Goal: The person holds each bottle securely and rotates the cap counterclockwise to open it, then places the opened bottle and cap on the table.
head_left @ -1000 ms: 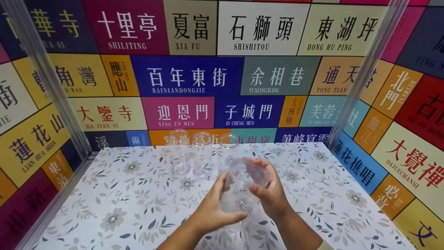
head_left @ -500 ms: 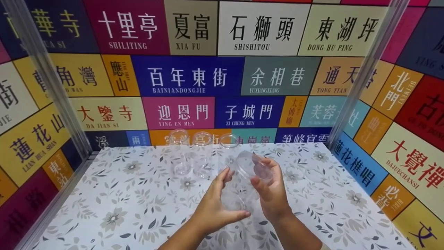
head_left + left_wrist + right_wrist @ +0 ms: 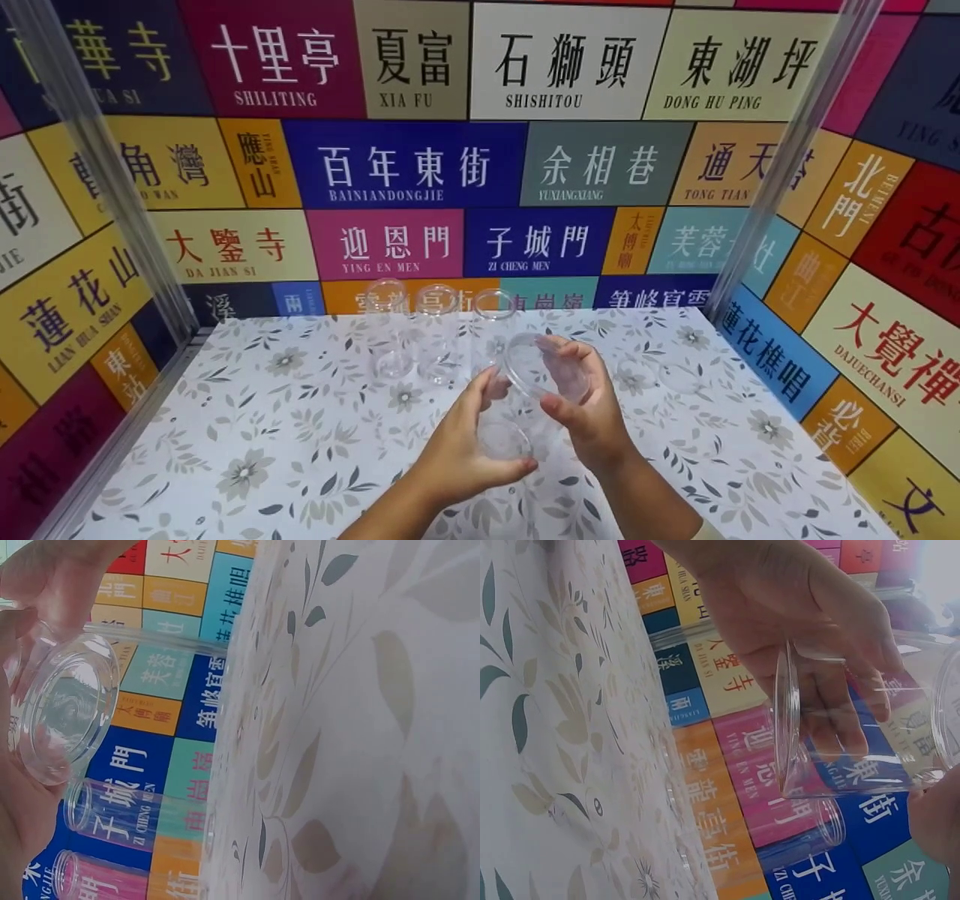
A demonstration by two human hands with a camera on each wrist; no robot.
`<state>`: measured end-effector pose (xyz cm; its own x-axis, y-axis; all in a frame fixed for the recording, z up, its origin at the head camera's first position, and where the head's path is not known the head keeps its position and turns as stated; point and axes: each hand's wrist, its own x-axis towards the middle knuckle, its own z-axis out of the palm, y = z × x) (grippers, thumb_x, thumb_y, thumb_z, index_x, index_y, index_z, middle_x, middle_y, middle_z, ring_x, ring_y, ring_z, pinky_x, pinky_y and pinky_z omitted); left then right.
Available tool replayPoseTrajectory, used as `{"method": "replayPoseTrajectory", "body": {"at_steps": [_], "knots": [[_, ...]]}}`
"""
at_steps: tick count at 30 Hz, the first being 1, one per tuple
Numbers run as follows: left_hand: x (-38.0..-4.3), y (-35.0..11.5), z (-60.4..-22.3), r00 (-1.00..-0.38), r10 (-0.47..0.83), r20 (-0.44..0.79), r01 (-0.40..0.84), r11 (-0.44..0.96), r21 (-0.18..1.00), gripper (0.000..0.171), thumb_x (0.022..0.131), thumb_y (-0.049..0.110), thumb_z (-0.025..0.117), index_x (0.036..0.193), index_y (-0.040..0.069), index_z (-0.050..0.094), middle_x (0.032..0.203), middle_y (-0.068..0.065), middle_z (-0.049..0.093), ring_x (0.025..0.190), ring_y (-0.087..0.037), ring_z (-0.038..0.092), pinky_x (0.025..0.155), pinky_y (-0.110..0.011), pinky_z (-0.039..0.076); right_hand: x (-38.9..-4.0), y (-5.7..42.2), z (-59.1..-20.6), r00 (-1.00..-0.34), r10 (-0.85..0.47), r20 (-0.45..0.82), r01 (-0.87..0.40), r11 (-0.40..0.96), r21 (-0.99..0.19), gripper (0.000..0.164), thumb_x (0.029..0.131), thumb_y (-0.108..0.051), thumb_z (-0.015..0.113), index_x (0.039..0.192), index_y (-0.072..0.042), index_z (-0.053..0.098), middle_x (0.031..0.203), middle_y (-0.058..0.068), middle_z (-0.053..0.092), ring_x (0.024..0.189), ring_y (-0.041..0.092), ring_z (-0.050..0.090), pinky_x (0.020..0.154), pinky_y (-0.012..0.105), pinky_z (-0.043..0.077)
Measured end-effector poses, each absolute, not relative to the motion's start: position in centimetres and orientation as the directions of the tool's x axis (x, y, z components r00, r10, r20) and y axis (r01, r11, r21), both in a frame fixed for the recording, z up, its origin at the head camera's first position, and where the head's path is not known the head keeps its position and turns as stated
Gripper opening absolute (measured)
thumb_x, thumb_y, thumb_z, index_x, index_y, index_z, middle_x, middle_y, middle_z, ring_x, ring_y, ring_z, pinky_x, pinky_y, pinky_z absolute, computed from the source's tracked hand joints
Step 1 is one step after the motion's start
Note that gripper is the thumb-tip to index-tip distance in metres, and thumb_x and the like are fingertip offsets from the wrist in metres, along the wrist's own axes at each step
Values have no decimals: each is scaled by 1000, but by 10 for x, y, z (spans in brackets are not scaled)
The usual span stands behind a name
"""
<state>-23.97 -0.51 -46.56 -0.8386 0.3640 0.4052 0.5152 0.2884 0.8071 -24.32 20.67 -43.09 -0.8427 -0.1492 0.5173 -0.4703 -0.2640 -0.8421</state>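
Note:
A clear plastic jar point(image 3: 855, 772) hangs tilted above the table between both hands, its body hard to make out in the head view. My right hand point(image 3: 589, 397) grips its upper end; in the right wrist view, my right thumb point(image 3: 934, 829) lies against that end. Around the lower part curves my left hand point(image 3: 461, 442), thumb on the near side and fingers behind the wall. In the left wrist view, the jar's ringed round end point(image 3: 71, 709) faces the camera. Whether a separate lid sits on the jar, I cannot tell.
Behind the hands stand three upright clear jars in a row: the left jar point(image 3: 388, 330), the middle jar point(image 3: 436, 334) and the right jar point(image 3: 493, 307). Clear round pieces point(image 3: 682, 377) lie at right on the flowered tabletop point(image 3: 300, 442). Printed panels point(image 3: 405, 165) enclose the back and sides.
The upper end of the jar has tipped and shifted slightly right and up with my right hand. The left hand has barely moved; the standing jars are unchanged.

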Motion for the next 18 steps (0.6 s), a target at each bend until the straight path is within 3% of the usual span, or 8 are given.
{"method": "replayPoseTrajectory", "body": {"at_steps": [11, 14, 18], "knots": [[-241, -8, -467, -823, 406, 396, 514, 238, 824, 119, 72, 50, 97, 167, 29, 28, 155, 5, 59, 144, -13, 56, 121, -48, 48, -256, 221, -433, -744, -302, 596, -504, -332, -798, 57, 92, -25, 84, 127, -12, 41, 156, 7, 54, 152, 16, 49, 128, 24, 36], [-241, -7, -468, -841, 377, 388, 498, 261, 827, 122, 71, 52, 98, 167, 28, 27, 157, 2, 57, 144, -17, 56, 121, -48, 48, -255, 220, -431, -774, -306, 554, -459, -333, -824, 65, 92, -25, 83, 138, -12, 38, 158, 7, 53, 150, 16, 50, 125, 26, 41], [-240, -4, -468, -860, 281, 426, 507, 375, 776, 123, 70, 55, 97, 167, 25, 28, 158, 2, 55, 142, -20, 56, 120, -51, 48, -247, 218, -425, -850, -253, 462, -405, -245, -881, 90, 91, -27, 83, 161, -15, 29, 167, 11, 43, 152, 22, 48, 117, 29, 51]]}}
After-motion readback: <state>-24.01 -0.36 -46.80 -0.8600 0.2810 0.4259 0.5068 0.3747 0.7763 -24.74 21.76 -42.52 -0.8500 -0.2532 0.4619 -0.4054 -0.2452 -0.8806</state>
